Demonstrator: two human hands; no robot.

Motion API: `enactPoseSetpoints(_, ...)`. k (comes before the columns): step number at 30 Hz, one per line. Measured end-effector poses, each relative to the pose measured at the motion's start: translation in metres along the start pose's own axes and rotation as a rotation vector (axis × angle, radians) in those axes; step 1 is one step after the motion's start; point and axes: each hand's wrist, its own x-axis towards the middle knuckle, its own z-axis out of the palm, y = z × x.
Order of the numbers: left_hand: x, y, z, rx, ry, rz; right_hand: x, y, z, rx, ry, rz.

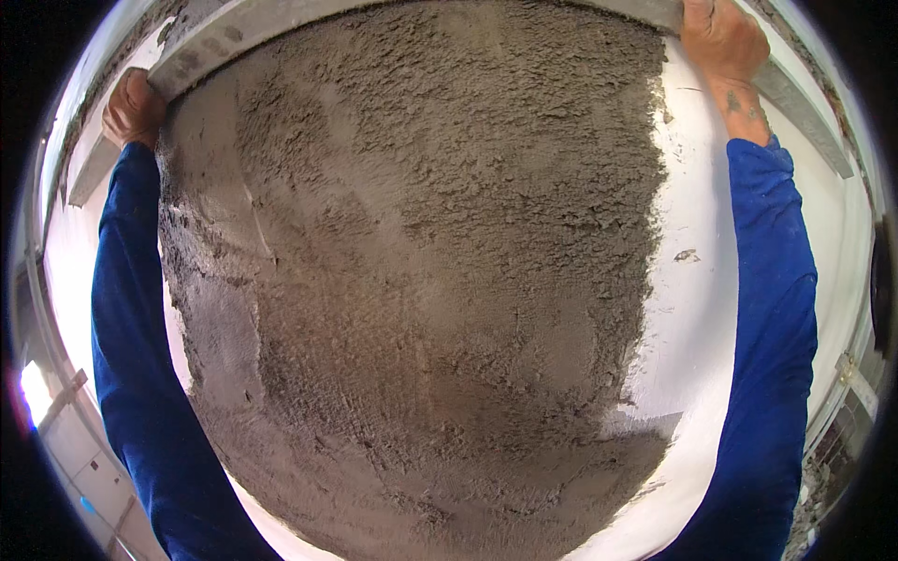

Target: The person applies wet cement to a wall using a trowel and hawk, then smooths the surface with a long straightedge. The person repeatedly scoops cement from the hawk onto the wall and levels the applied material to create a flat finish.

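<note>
A long grey straightedge (220, 49) lies across the upper part of a wall coated in wet grey mortar (440, 271). My left hand (134, 107) grips the bar toward its left end, and my right hand (725, 42) is closed round it toward the right end. Both arms reach up in blue sleeves, spread wide. Smears of mortar mark my right wrist. The coat is rough and ridged at upper right, smoother along the left side and bottom. Its middle section of bar runs out of the top of the picture.
White wall (692, 243) borders the mortar on the right, with a small chipped spot on it. A ragged mortar edge runs down that side. At far left, pale tiles (98, 481) and a bright opening (37, 393) show; rubble (816, 500) lies at lower right.
</note>
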Motion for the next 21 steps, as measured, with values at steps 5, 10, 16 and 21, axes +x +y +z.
enactPoseSetpoints(5, 0.032, -0.004, 0.012, -0.019, -0.045, -0.048, 0.022, 0.017, 0.027, -0.048, 0.008, 0.097)
enactPoseSetpoints(10, 0.042, 0.004, 0.006, -0.063, -0.089, -0.191, 0.029, 0.021, 0.027, -0.041, -0.076, 0.195)
enactPoseSetpoints(16, -0.016, 0.024, -0.035, -0.144, -0.09, -0.193, -0.01, 0.035, 0.008, -0.102, -0.153, 0.071)
enactPoseSetpoints(21, -0.068, 0.029, -0.104, -0.211, -0.081, -0.053, -0.044, -0.017, -0.064, 0.068, -0.146, 0.085)
